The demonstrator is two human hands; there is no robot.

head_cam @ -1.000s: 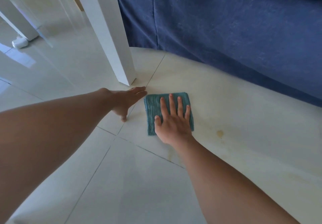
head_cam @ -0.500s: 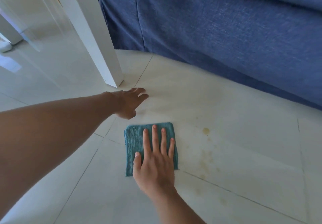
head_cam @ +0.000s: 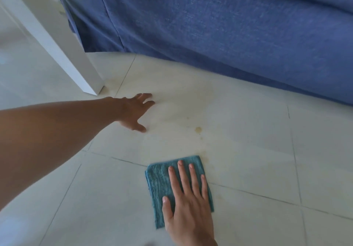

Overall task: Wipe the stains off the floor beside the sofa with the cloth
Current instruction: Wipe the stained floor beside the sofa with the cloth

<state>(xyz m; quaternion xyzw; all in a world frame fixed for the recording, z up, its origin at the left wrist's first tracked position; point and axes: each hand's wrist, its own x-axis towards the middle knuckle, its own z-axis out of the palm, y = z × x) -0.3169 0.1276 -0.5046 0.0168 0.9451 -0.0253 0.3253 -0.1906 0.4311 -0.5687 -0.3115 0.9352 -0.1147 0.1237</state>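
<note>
Pressing flat on the folded teal cloth [head_cam: 177, 190], the right hand [head_cam: 188, 207] has its fingers spread and straight, palm down, gripping nothing, only pinning the fabric to the floor [head_cam: 267, 159]. The cloth lies at the near side of the scene, its far edge on a grout line, near the middle. The left hand [head_cam: 134, 112] is open too, fingers splayed and braced on the tile farther off and to the left, just near the foot of a white desk leg [head_cam: 63, 43].

The step in hand looks like the wiping stroke itself, with the cloth at the near end of a pass. The yellowish stains [head_cam: 198, 129] sit uncovered on the tile beyond the cloth: one small darker spot and a faint, pale smear spreading toward the sofa [head_cam: 229, 35]. The next move, by my judgement, calls for pushing the cloth away, far and slightly right, with steady downward pressure over that spot.

The cloth is a ribbed, terry-like weave, soft and roughly rectangular. The tiles are glossy, pale and smooth, with thin dark joints. The sofa wears a blue woven cover that hangs in loose folds down to the floor.
</note>
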